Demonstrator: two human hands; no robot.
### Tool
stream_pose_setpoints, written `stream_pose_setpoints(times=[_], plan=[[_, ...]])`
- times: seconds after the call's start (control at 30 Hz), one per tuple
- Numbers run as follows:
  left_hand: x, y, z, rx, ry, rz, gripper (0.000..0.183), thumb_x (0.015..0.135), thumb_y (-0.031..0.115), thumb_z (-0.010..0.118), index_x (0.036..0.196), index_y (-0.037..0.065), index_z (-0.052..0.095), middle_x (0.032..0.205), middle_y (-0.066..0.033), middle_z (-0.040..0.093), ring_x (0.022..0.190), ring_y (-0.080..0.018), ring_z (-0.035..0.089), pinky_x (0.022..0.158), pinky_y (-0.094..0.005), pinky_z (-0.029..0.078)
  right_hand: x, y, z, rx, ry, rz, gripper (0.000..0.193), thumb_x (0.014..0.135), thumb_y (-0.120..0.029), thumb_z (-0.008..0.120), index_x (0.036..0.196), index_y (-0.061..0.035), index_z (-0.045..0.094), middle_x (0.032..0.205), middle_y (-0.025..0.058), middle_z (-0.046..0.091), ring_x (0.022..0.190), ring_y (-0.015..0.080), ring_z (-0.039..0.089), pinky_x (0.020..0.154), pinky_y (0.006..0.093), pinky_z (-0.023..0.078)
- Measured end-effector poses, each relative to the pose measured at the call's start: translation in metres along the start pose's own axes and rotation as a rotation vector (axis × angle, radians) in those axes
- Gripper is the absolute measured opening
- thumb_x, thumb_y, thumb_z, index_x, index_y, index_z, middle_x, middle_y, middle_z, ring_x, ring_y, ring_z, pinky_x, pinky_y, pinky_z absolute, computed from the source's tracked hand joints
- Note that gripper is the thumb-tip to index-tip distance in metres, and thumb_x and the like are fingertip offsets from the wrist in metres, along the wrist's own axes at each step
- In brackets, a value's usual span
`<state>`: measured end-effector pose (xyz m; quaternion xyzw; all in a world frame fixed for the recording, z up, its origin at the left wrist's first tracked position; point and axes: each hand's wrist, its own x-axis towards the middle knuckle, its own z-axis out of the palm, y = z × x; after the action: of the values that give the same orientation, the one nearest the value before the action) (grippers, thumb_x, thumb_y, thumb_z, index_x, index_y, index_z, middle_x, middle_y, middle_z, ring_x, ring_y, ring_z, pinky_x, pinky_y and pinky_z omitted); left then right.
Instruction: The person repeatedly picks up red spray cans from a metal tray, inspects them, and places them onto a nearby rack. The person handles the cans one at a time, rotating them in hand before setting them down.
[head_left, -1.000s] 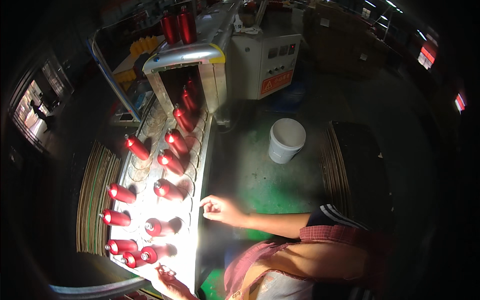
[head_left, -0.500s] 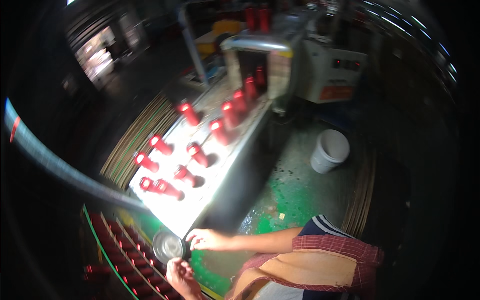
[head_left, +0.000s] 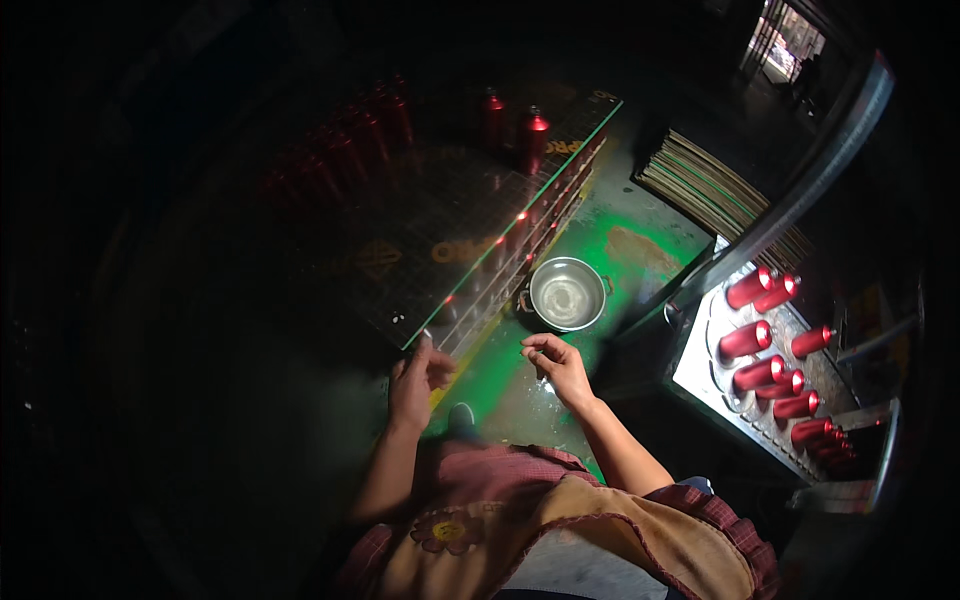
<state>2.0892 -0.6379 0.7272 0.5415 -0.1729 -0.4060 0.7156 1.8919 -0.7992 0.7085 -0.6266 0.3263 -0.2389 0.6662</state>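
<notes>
My left hand (head_left: 412,385) is beside the near corner of a dark printed board (head_left: 400,230), its fingers loosely bent and apart, with no object visible in them. My right hand (head_left: 560,368) hovers just below a round metal pot (head_left: 567,294) with two side handles, fingers half curled and apart from the thumb, apparently holding nothing. Two red metal bottles (head_left: 533,138) stand at the far end of the board. More red bottles (head_left: 345,145) are grouped in shadow at its far left. Further bottles show on a lower level under the board's edge.
A brightly lit conveyor (head_left: 700,365) at the right carries several red bottles (head_left: 745,340). A curved pale bar (head_left: 810,190) crosses above its far end. Stacked flat boards (head_left: 715,190) lie behind it. Green-stained floor (head_left: 490,375) shows between board and conveyor.
My view has swung left, from the conveyor to the dark board. The conveyor now appears at the right. Both hands are farther from the pot, with my left hand now at the board's corner.
</notes>
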Motion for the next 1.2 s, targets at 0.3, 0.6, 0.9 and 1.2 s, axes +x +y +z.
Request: stream_pose_setpoints(times=[0.3, 0.6, 0.9, 1.2], plan=[[0.110, 0.070, -0.165, 0.022, 0.454, 0.137, 0.038, 0.098, 0.036, 0.058, 0.112, 0.002, 0.068, 0.090, -0.0025, 0.067, 0.074, -0.0052, 0.054, 0.061, -0.0190, 0.043, 0.152, -0.025, 0.029, -0.214, -0.126, -0.025, 0.032, 0.093, 0.005, 0.056, 0.122, -0.0067, 0.062, 0.108, -0.0007, 0.064, 0.093, 0.0071, 0.060, 0.072, 0.0211, 0.048], [0.331, 0.146, -0.189, 1.085, 0.516, 0.595, 0.062, 0.082, 0.027, 0.074, 0.140, 0.025, 0.052, 0.148, -0.0154, 0.043, 0.122, -0.0360, 0.049, 0.101, -0.0429, 0.042, 0.466, -0.136, 0.098, -0.865, -0.076, -0.727, 0.059, 0.078, -0.009, 0.070, 0.133, -0.0254, 0.057, 0.145, 0.0158, 0.042, 0.131, 0.0393, 0.041, 0.109, 0.0461, 0.039], [0.446, 0.145, -0.172, 1.157, 0.725, 0.564, 0.063, 0.079, 0.027, 0.078, 0.137, 0.024, 0.054, 0.149, -0.0267, 0.033, 0.136, -0.0422, 0.034, 0.112, -0.0464, 0.030, 0.661, -0.176, 0.171, -1.098, -0.175, -0.673, 0.060, 0.078, -0.019, 0.072, 0.133, -0.0358, 0.055, 0.153, 0.0220, 0.025, 0.135, 0.0472, 0.029, 0.109, 0.0492, 0.038], [0.415, 0.126, -0.179, 1.091, 0.887, 0.793, 0.046, 0.074, 0.014, 0.082, 0.117, 0.014, 0.068, 0.140, -0.0175, 0.045, 0.126, -0.0347, 0.048, 0.105, -0.0432, 0.043, 0.621, -0.141, 0.125, -0.770, -0.064, -0.867, 0.051, 0.073, -0.021, 0.077, 0.122, -0.0301, 0.064, 0.141, 0.0189, 0.038, 0.126, 0.0414, 0.041, 0.103, 0.0457, 0.044]])
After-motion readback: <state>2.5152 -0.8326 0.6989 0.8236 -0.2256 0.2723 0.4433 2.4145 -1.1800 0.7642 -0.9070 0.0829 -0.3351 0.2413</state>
